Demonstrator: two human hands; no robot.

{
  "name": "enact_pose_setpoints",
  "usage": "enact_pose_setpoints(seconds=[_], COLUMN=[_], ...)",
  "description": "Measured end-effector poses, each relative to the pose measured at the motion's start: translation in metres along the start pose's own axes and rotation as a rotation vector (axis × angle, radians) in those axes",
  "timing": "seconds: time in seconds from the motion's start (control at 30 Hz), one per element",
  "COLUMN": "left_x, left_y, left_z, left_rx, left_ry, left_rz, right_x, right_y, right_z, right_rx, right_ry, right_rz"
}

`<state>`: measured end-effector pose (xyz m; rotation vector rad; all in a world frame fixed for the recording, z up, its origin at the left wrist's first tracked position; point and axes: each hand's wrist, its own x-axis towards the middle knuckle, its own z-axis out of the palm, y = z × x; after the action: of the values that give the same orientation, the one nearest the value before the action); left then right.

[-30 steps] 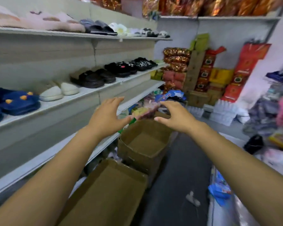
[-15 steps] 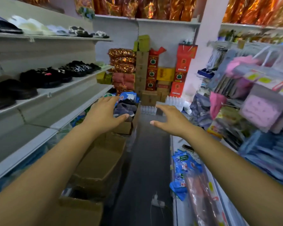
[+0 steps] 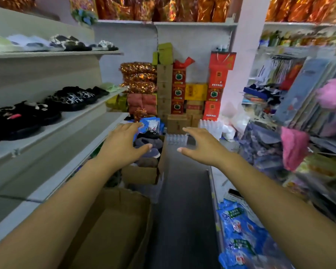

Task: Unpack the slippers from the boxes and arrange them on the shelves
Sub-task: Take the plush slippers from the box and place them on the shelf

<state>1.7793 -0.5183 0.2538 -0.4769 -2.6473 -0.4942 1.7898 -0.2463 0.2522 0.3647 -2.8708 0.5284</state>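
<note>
Shelves carrying black slippers fill the left of the frame. At centre we see a cardboard box holding grey slippers. Our left hand and right hand hover there, fingers spread, holding nothing.

1. Shelves: pale grey-white.
2. Middle-shelf slippers: black, with small white and pink details.
3. Patterned slippers farther along: black with white markings.
4. Top-shelf slippers: white, pale green, and blotched black and white.
5. Near box: plain brown cardboard.
6. Far box: brown cardboard.
7. Boxed slippers: grey-blue, black and brown.
8. Floor: dark grey.
9. Stacked cartons: red with green emblems.
10. Single carton: yellow.
11. Packets: bright blue with white print.
12. Foil bags: shiny orange-gold.
13. Fluffy cloth: pink.
</note>
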Motion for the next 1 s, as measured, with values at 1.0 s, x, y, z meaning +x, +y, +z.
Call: enact_pose_setpoints(seconds=[1.0], left_x=[0.288], left_y=[-0.148], left_z=[0.301], left_rx=[-0.07], left_ry=[-0.16], left_rz=[-0.351], right_x=[0.388], right_y=[0.266], right_z=[0.166], right_rx=[0.065], right_ry=[-0.316], right_rz=[-0.06])
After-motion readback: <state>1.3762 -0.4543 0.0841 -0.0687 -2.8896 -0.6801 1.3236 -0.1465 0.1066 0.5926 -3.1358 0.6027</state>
